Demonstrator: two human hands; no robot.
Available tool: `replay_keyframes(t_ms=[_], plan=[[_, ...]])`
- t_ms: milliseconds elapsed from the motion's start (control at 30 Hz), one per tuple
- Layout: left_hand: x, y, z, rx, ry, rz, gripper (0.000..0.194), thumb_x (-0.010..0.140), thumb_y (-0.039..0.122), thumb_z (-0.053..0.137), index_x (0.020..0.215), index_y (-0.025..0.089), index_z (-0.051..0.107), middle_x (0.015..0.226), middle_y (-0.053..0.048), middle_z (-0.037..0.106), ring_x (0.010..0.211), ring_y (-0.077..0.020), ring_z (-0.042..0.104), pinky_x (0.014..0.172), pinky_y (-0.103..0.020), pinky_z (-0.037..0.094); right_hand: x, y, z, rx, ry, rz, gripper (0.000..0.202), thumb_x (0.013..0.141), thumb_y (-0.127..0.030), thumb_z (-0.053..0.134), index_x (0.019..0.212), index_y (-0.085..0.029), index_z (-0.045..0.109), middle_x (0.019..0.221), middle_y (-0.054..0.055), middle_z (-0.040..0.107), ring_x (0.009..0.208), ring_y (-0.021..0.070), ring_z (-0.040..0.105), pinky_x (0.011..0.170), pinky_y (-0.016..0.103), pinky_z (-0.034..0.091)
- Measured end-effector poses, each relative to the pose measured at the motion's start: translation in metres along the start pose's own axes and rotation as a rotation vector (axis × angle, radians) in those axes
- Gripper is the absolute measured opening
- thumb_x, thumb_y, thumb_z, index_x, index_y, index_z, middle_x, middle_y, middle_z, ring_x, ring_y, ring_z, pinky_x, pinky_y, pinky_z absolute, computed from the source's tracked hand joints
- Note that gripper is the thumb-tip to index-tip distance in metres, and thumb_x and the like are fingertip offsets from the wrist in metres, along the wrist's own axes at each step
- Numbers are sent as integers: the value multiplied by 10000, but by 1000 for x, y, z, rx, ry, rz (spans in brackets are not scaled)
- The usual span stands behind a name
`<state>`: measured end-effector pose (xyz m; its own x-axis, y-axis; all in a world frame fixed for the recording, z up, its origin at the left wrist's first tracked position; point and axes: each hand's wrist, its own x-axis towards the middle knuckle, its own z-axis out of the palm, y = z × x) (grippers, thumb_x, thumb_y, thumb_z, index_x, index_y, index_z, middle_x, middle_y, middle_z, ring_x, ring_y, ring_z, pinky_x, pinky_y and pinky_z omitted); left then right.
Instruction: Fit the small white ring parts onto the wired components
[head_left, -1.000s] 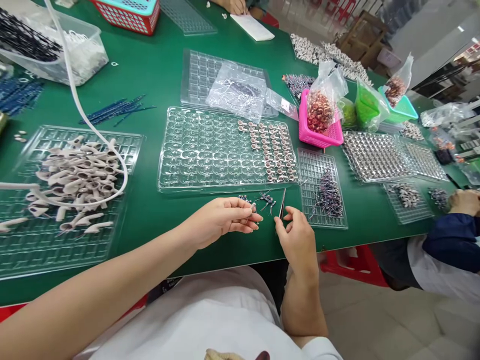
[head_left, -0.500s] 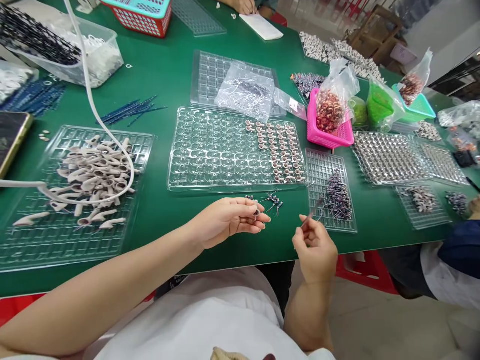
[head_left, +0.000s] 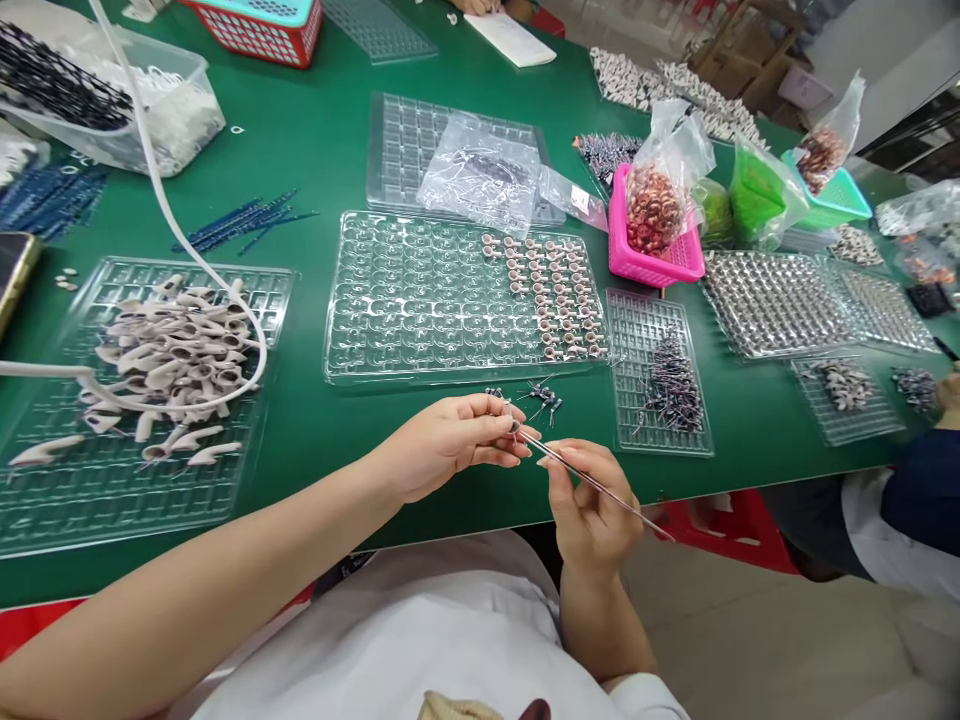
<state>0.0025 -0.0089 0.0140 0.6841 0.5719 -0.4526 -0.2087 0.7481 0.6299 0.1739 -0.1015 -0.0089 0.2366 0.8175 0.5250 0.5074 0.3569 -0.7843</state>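
Observation:
My left hand (head_left: 457,445) pinches a small part (head_left: 514,427) with a dark, round end between thumb and fingers. In my right hand (head_left: 596,505) is a thin metal rod-like tool (head_left: 600,487), its tip touching or very near that part. Just beyond my left hand a few small wired components (head_left: 541,398) lie on the green table (head_left: 315,440). Behind them is a clear compartment tray (head_left: 405,300), its right side filled with rows of small beige pieces (head_left: 559,295). A pile of beige shells (head_left: 180,350) rests on another clear tray (head_left: 180,500) at the left.
A white cable (head_left: 154,170) loops over the left pile. To the right stand a tray of wired components (head_left: 671,385) and a pink basket (head_left: 656,265) holding a bag. A plastic bag (head_left: 480,180) lies behind the middle tray. Another person's sleeve (head_left: 922,485) shows at the right edge.
My right hand has moved left, toward my left hand, and the thin tool now reaches the held part. My left hand keeps its pinch. The whole view has shifted slightly.

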Motion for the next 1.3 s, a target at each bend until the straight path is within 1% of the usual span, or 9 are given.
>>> replay_keyframes(t_ms=[133, 267, 467, 733, 833, 1033, 1300], plan=[[-1, 0, 1, 8, -4, 8, 232, 847, 294, 723, 993, 127, 653, 1062, -111, 716, 940, -194, 680, 838, -321, 520, 1, 0, 2, -83, -21, -62, 318, 852, -112, 651, 1112, -286, 596, 955, 29, 723, 882, 190, 717, 681, 352, 642], [0, 0, 1, 5, -4, 12, 229, 840, 292, 729, 981, 130, 651, 1030, -102, 713, 931, -193, 680, 833, -321, 516, 3, 0, 3, -80, -28, -87, 355, 844, -92, 657, 1134, -286, 592, 971, 27, 728, 886, 183, 719, 681, 340, 642], [0, -2, 0, 12, -2, 11, 226, 836, 298, 731, 978, 140, 655, 981, -84, 707, 927, -198, 677, 831, -325, 514, 4, 1, 5, -101, -31, -83, 296, 861, -129, 649, 1112, -277, 594, 953, 34, 724, 886, 191, 722, 674, 345, 641], [1, -3, -1, 14, -23, 11, 207, 860, 286, 712, 993, 139, 654, 967, -75, 700, 923, -182, 676, 835, -307, 522, 5, 0, 8, -21, -23, -69, 347, 837, -59, 651, 1114, -261, 598, 970, 35, 737, 893, 182, 720, 661, 317, 634], [1, -2, 0, 19, -4, 10, 210, 855, 290, 718, 983, 135, 659, 972, -79, 702, 918, -183, 678, 832, -308, 523, 4, 0, 8, -11, -11, -31, 313, 841, -73, 650, 1089, -260, 609, 961, 32, 740, 855, 181, 728, 643, 311, 636], [1, -1, 0, 34, 12, 7, 214, 851, 295, 720, 981, 138, 656, 1068, -107, 716, 941, -197, 685, 833, -318, 524, -1, 2, 7, -26, 2, 23, 211, 874, -141, 627, 1043, -266, 616, 926, 36, 735, 800, 184, 726, 599, 317, 634], [1, -1, 0, 44, 36, 20, 217, 857, 291, 718, 994, 137, 651, 1104, -118, 720, 962, -204, 687, 853, -332, 531, -3, 4, 4, -12, -11, -8, 265, 853, -99, 640, 1057, -266, 617, 931, 36, 724, 826, 180, 714, 587, 304, 626]])
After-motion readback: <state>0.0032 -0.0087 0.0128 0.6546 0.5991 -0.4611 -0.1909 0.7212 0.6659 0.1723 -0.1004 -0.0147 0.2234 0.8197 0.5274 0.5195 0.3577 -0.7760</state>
